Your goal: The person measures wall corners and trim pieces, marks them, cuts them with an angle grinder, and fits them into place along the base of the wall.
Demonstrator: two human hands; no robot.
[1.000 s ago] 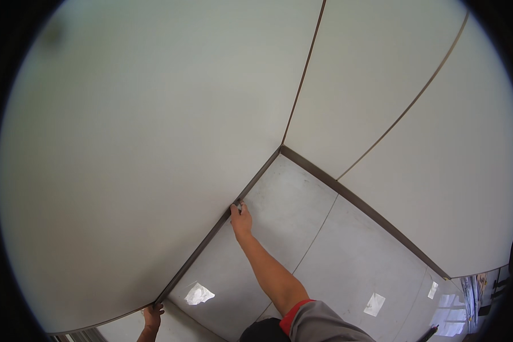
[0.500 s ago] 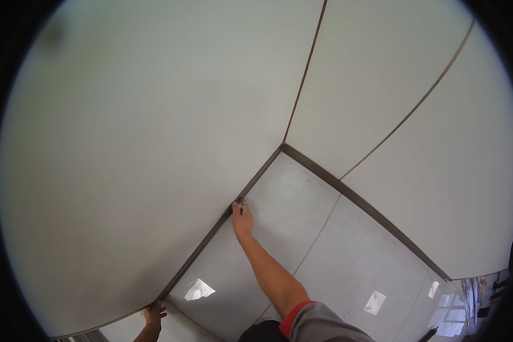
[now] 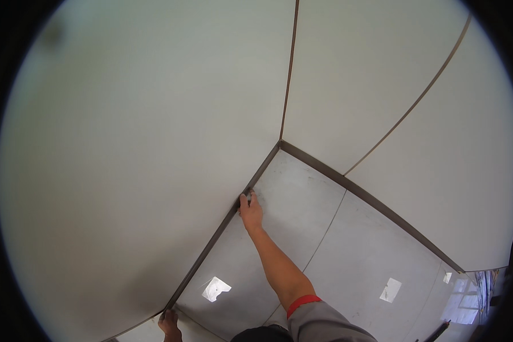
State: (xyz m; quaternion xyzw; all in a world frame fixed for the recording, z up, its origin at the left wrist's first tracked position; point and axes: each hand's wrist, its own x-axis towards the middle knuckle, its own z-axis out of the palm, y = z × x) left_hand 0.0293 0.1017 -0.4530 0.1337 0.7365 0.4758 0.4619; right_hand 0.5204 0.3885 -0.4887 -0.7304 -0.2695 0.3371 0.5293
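A dark grey-brown skirting board (image 3: 211,245) runs along the foot of the left white wall, from the corner toward me. My right hand (image 3: 251,212) reaches out to its middle stretch, thumb and fingertips bent against the strip and closed on it. At the strip's near end, my left hand (image 3: 170,324) grips it low by the wall's edge; part of that hand is dark and hard to see. A matching skirting board (image 3: 376,202) lines the right wall and meets the first at the corner.
Large white wall panels (image 3: 154,142) rise on both sides, split by thin brown trim strips (image 3: 289,74). Pale glossy floor tiles (image 3: 302,216) with dark joints lie between them. A dark stick-like object (image 3: 438,332) shows at the lower right, near a bright window reflection (image 3: 463,302).
My right hand has shifted slightly up along the left skirting board toward the corner. My left hand has turned, its fingers now closed at the strip's near end. The view has shifted a little.
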